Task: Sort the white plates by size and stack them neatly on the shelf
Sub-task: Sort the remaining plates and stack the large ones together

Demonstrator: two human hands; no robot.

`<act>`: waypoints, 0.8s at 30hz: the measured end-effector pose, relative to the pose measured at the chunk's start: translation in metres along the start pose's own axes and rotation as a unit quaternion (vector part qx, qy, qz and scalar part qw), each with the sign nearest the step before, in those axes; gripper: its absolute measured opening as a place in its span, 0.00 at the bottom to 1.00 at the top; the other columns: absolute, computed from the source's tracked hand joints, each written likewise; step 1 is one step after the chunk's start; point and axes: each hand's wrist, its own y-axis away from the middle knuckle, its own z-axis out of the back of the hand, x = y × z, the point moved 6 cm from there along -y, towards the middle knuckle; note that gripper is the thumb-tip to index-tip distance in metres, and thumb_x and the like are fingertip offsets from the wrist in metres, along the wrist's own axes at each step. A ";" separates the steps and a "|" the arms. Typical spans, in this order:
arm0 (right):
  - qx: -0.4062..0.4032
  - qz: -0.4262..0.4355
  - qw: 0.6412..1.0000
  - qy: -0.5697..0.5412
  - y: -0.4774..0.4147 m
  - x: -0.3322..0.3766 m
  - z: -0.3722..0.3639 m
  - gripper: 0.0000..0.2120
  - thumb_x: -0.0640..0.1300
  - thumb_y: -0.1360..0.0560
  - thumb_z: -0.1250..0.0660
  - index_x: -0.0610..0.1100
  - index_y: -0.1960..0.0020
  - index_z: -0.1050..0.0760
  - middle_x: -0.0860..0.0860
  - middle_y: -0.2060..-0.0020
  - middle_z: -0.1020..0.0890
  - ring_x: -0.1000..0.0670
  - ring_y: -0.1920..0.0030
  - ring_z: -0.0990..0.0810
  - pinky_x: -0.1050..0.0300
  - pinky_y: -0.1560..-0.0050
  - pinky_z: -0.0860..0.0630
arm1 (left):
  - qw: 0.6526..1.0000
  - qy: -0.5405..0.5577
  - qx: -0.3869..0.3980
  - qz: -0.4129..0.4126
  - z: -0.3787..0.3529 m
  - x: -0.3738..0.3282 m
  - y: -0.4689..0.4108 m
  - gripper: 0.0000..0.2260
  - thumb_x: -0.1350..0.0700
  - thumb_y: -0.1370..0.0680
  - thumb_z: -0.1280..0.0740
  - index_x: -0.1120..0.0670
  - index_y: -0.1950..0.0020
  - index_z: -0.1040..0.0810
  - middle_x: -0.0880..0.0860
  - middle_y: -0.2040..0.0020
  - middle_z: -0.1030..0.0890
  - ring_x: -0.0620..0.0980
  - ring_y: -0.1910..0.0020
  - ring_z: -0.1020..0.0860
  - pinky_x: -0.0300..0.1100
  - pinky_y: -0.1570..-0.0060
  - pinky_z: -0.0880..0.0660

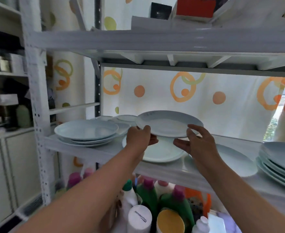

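Observation:
Both hands hold one white plate [169,123] level above the white shelf [168,172]. My left hand [140,136] grips its left rim, thumb on top. My right hand [197,140] grips its right rim the same way. Directly beneath lies another white plate [162,152] flat on the shelf. A stack of large plates [86,132] sits at the left end, with smaller plates [125,117] behind it. A single plate [235,160] lies right of my right hand, and a tall stack of plates [279,163] stands at the far right.
The upper shelf board [155,41] hangs low over the plates. Below the plate shelf stand several detergent bottles [155,199]. A patterned curtain [197,95] closes the back. White cabinets [7,165] and cluttered shelves fill the left side.

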 end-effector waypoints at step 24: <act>0.133 -0.019 0.991 -0.026 0.037 -0.010 -0.123 0.12 0.35 0.20 0.46 0.44 0.41 0.29 0.42 0.58 0.21 0.46 0.65 0.19 0.60 0.66 0.18 | 0.980 -0.084 -0.171 0.063 0.200 -0.045 -0.046 0.13 0.67 0.21 0.44 0.64 0.36 0.32 0.60 0.62 0.23 0.51 0.71 0.21 0.38 0.80 0.23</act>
